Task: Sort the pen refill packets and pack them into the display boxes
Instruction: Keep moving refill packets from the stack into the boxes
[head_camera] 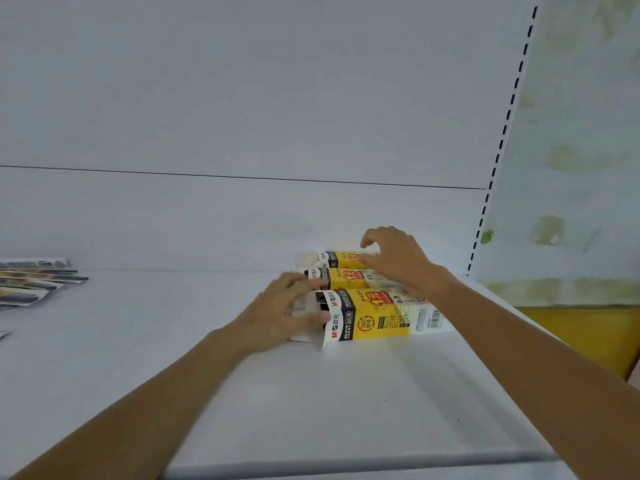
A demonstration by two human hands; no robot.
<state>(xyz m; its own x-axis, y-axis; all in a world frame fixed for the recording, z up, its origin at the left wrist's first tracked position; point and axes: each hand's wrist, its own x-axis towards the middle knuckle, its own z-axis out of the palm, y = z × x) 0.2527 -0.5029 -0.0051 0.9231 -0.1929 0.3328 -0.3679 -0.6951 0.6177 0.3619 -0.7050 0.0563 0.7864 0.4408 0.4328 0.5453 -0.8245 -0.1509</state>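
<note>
Three yellow, black and white display boxes lie side by side on a white shelf: the near box (381, 315), the middle box (349, 278) and the far box (341, 259). My left hand (284, 313) presses with straight fingers against the open left ends of the near and middle boxes. My right hand (394, 258) hovers over the far and middle boxes with loosely curled fingers and holds nothing. A pile of pen refill packets (33, 282) lies at the far left of the shelf.
The white shelf (207, 375) has a back panel close behind the boxes and a slotted upright (498, 157) on the right. A yellow surface (581, 334) shows past the shelf's right end. The front edge runs along the bottom.
</note>
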